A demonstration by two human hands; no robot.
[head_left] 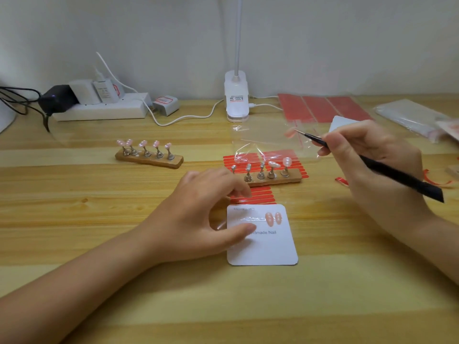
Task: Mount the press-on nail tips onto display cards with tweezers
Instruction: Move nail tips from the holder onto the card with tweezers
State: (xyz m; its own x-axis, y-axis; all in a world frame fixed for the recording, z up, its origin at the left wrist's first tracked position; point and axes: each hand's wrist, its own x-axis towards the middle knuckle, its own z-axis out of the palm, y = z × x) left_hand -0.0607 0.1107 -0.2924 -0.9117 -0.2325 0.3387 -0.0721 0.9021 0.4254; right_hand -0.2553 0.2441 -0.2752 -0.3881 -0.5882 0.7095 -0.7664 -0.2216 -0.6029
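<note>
Mounting in progress. The left hand (208, 214) lies relaxed at the left edge of the card (263, 247), thumb flat on the paper and fingers loosely bent above the top edge, holding nothing. The right hand (372, 155) pinches the tweezers (372, 165) like a pen, tips raised and pointing left over a clear bag (263, 142); whether the tips hold a nail cannot be told. Two tips (273, 218) already sit on the card's adhesive strip (250, 218), at its right end; two more remain on the near stand (273, 175), whose three left posts are bare. A far stand (149, 155) carries five.

Risks, as judged: the card may slide if the thumb lifts while a tip is pressed down; a tip may spring from the tweezers if squeezed hard; the exposed strip may catch a fingertip or the bag; the right forearm, crossing low, may knock the near stand, which stands just behind the card on red tape sheets (250, 194).

Room: the table (124, 306) lies open before and left of the card. Behind and to the right, stand, bag and tape crowd the approach, so descent from above looks safest.
</note>
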